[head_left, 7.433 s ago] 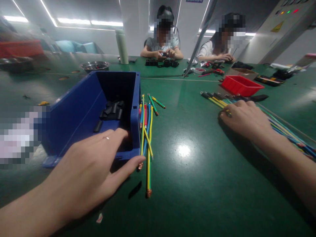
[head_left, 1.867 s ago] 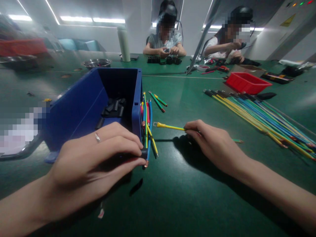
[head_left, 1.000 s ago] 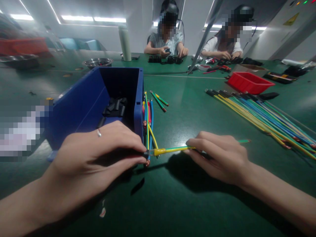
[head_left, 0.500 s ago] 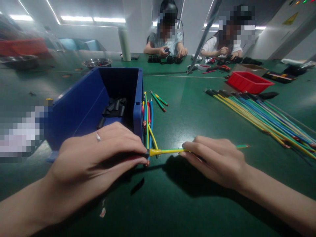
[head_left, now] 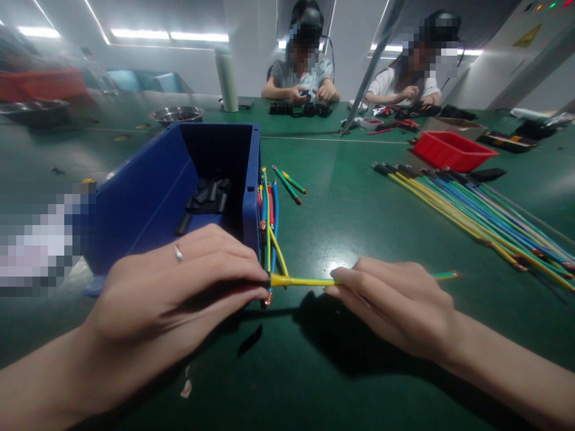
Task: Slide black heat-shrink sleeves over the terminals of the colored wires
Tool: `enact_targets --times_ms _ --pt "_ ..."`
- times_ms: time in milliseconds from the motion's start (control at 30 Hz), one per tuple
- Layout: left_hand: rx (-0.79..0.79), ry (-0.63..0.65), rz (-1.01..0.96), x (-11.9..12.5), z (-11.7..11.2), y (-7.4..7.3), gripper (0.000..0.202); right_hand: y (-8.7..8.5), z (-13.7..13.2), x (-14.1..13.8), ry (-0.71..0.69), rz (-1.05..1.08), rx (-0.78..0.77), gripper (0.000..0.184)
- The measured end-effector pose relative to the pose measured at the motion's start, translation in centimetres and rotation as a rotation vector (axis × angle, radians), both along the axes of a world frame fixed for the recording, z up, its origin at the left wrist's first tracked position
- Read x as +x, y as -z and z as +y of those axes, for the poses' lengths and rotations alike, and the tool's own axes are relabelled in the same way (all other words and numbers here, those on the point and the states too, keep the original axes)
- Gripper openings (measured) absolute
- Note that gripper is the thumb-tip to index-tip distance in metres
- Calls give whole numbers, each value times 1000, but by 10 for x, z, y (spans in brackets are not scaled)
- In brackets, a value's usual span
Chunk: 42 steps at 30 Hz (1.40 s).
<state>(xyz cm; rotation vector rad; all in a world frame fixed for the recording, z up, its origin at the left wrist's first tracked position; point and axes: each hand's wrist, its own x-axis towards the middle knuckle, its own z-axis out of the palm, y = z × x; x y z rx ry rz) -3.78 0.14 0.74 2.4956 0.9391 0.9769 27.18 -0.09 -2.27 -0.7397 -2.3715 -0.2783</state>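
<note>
My left hand is closed in a pinch on a small black sleeve whose tip shows at my fingertips, just in front of the blue bin. My right hand pinches a yellow-green wire and holds it level, its yellow end meeting the black sleeve at my left fingertips. More black sleeves lie inside the bin. A few short coloured wires lie on the green table beside the bin's right wall.
A long bundle of coloured wires lies at the right, with a red tray behind it. A loose black sleeve lies near the front. Two people work at the far side. A metal bowl and a pale bottle stand far left.
My right hand picked a yellow-green wire from the right bundle and carried it left. Over the last second its yellow end has gone into the black sleeve pinched in my left hand.
</note>
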Motion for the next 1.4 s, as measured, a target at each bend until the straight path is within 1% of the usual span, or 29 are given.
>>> enact_targets --times_ms 100,167,267,300,333,367,400,567,667,867,967,1067,1200,1233,1300,1400 --pt "10 -4 -4 1 1 2 14 5 -2 -1 11 28 -6 21" --pt "25 -2 1 1 2 0 14 7 -3 -1 8 23 -18 18" --pt "62 52 52 -2 5 -6 12 8 -3 -2 -29 37 -27 11" --pt "73 85 80 -3 6 -8 11 7 -3 -2 -44 43 -33 10" --pt "67 91 107 -4 7 -9 11 7 -3 -2 -56 48 -39 9" --pt "82 122 104 -4 7 -10 11 7 -2 -2 -59 48 -44 9" --pt "77 97 107 -4 8 -11 12 7 -2 -2 -59 43 -47 9" --pt "84 108 108 -1 3 -8 13 7 -2 -2 -30 17 -54 16" --pt "91 65 99 3 -1 -6 15 6 0 -3 -37 13 -58 22" --pt "120 19 108 3 -3 -3 15 -6 2 -5 -21 -38 -40 29" --pt "119 9 123 -1 -3 -4 20 -9 3 -4 -10 -33 -29 29" --pt "148 1 141 -5 -3 -5 24 -9 6 -1 18 8 10 28" --pt "179 -52 164 -6 -4 -6 28 -9 7 6 1 -6 69 19" --pt "165 -79 154 -6 -4 -6 28 -10 7 7 -3 -11 79 18" --pt "157 -95 130 -5 -5 -6 25 -12 7 8 -3 -16 93 17" --pt "154 -78 111 -4 -6 -6 21 -14 9 8 13 -14 117 19"
